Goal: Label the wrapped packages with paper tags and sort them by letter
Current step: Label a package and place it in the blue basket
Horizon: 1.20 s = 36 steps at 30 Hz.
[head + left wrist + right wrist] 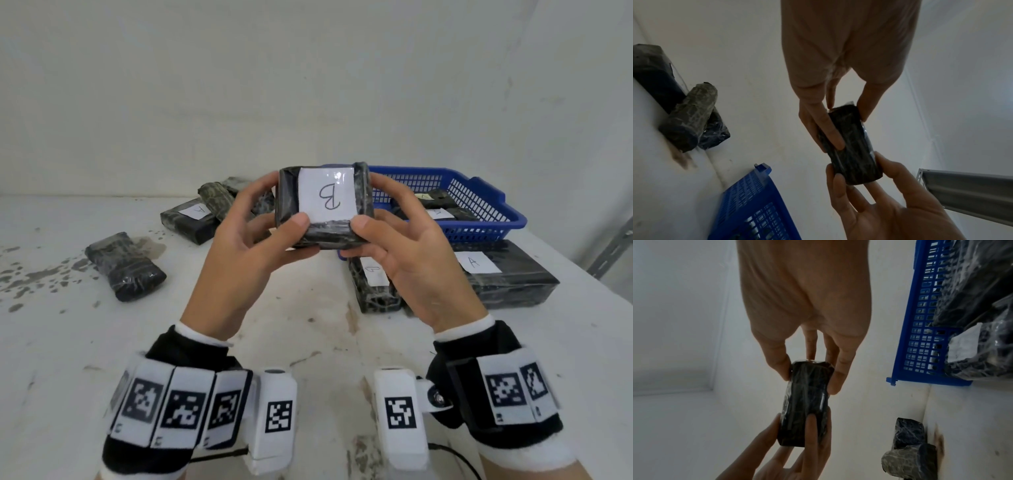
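Head view: a black wrapped package (323,209) is held in the air above the white table (308,342), between both hands, in front of the blue basket (479,205). A white paper tag (327,193) marked B lies on its upper face under clear film. The left hand (239,246) grips the package's left end, thumb on the near top edge and fingers curled behind and beneath. The right hand (407,253) grips the right end the same way, thumb on the near top edge. Left wrist view: the left hand's fingers (830,129) lie along one face of the package (853,146), thumb on the opposite face. Right wrist view: the right hand (807,321) pinches the package (807,402) between thumb and fingers. On the table, a package tagged A (507,274) and a smaller tagged one (373,284) lie at right, just beside each other. An untagged package (125,267) lies at left; further packages (205,214) lie behind it. The basket holds tagged packages (442,209).
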Each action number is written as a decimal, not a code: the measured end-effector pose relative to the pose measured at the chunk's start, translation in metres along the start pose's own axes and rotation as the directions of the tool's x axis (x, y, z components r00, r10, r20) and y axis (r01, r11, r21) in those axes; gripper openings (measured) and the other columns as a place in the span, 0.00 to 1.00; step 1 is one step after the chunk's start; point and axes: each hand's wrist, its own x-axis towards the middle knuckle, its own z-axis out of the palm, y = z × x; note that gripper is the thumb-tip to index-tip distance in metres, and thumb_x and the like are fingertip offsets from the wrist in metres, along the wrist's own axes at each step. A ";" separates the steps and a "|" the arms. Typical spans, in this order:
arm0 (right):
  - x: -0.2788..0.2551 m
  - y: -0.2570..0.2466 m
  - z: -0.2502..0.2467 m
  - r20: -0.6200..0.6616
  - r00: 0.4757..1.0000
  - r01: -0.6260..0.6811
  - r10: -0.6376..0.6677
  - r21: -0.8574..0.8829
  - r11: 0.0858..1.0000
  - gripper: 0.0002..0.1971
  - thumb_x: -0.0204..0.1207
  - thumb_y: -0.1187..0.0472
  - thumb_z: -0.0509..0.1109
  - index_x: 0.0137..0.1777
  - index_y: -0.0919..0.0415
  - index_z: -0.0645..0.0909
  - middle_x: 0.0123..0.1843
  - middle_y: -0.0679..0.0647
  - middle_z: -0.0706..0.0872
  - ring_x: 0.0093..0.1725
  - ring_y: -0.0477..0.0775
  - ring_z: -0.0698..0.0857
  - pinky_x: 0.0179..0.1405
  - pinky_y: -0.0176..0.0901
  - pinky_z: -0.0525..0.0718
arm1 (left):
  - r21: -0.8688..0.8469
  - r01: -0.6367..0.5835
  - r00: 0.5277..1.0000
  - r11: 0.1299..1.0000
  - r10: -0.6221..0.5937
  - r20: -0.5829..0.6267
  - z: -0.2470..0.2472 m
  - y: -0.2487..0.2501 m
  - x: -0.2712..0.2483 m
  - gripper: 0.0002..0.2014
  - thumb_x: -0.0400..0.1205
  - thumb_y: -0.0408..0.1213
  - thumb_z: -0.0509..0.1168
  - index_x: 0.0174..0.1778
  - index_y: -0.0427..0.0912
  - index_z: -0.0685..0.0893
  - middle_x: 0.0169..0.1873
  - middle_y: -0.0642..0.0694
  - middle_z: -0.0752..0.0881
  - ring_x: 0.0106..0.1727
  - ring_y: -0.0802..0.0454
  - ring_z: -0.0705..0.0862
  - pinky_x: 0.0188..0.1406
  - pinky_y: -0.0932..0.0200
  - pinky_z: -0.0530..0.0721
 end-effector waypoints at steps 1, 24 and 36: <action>-0.001 -0.001 0.001 0.004 1.000 0.002 -0.002 -0.012 1.000 0.31 0.73 0.58 0.78 0.75 0.51 0.74 0.58 0.60 0.92 0.55 0.61 0.91 0.58 0.59 0.88 | -0.003 -0.005 1.000 1.000 0.005 0.002 0.001 0.001 -0.001 0.27 0.78 0.32 0.68 0.75 0.46 0.73 0.54 0.36 0.89 0.52 0.42 0.90 0.46 0.57 0.89; -0.011 -0.007 0.021 -0.042 0.997 0.054 -0.061 -0.164 0.985 0.34 0.65 0.49 0.79 0.71 0.43 0.71 0.56 0.56 0.92 0.42 0.57 0.90 0.37 0.48 0.85 | 0.157 -0.145 0.989 0.977 0.143 0.021 0.002 0.002 -0.007 0.31 0.80 0.29 0.69 0.78 0.53 0.70 0.57 0.45 0.88 0.56 0.51 0.89 0.51 0.54 0.89; -0.008 -0.007 0.018 -0.038 0.998 0.044 -0.050 -0.141 0.989 0.23 0.77 0.55 0.74 0.71 0.46 0.72 0.51 0.54 0.94 0.44 0.53 0.90 0.42 0.52 0.88 | 0.072 -0.108 0.994 0.992 0.107 0.007 -0.001 0.005 -0.005 0.27 0.79 0.39 0.67 0.76 0.53 0.73 0.58 0.40 0.88 0.55 0.44 0.89 0.47 0.54 0.89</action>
